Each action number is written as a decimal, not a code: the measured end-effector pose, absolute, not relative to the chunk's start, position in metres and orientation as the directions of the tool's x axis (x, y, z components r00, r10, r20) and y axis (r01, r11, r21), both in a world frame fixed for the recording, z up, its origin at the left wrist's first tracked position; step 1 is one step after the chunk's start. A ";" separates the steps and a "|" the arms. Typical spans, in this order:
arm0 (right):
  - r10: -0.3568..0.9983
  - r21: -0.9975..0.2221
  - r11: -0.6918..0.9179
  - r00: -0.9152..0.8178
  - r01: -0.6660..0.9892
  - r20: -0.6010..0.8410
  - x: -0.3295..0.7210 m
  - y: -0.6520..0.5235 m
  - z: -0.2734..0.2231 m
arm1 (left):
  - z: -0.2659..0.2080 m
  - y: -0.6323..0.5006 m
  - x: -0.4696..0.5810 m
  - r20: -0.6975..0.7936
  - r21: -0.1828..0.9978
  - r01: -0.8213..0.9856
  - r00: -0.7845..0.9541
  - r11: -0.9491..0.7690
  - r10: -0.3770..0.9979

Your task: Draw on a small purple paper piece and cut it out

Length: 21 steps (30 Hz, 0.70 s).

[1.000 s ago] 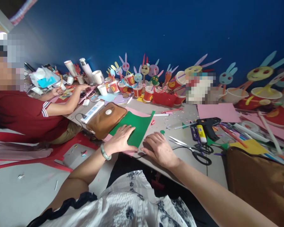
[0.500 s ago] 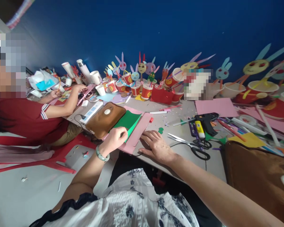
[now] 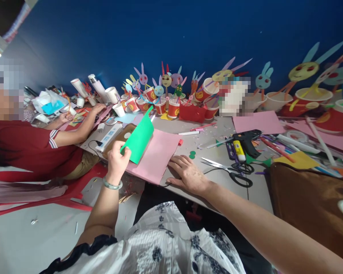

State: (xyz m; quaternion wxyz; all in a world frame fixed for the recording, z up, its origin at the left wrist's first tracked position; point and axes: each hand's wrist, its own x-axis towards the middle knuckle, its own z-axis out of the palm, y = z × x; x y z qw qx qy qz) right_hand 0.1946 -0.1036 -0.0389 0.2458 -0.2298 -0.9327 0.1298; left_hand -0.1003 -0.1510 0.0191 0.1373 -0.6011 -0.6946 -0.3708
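Observation:
Between thumb and fingers, my left hand (image 3: 118, 158) pinches the near edge of a sheet of green paper (image 3: 141, 137), which is lifted and curls upward. Beneath it lies a larger sheet of pink paper (image 3: 157, 160) at the table's front edge. My right hand (image 3: 190, 173) rests flat on the table with its fingers spread, its fingertips at the right edge of the pink paper. A brown pouch (image 3: 118, 137) with a white round button lies partly hidden behind the green sheet. To the right of my right hand are black-handled scissors (image 3: 230, 169) with blades apart.
A glue gun (image 3: 247, 139) and a yellow glue stick (image 3: 239, 151) lie behind the scissors. Red paper cups (image 3: 174, 109) with paper rabbit figures line the wall. A power strip (image 3: 110, 137) sits at left, near a co-worker's arm (image 3: 74, 135). A brown bag (image 3: 303, 201) fills the right corner.
My left hand has taken hold of the green paper and raised it leftward, uncovering more of the pink sheet. My right hand stays flat on the table. The view has shifted slightly.

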 end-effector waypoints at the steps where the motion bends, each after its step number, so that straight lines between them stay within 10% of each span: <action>1: 0.482 -0.355 0.865 -0.781 0.354 0.397 0.194 -0.103 -0.040 | 0.018 -0.152 -0.096 0.626 0.365 0.930 -0.211 -0.042 0.751; 13: 0.412 -0.368 0.881 -0.864 0.297 0.290 0.192 -0.103 -0.048 | 0.000 -0.165 -0.019 0.370 0.181 0.935 0.221 -0.304 0.902; 21: 0.446 -0.386 0.858 -0.865 0.339 0.231 0.191 -0.105 -0.044 | 0.012 -0.159 -0.049 0.477 0.473 0.843 0.000 -0.257 0.879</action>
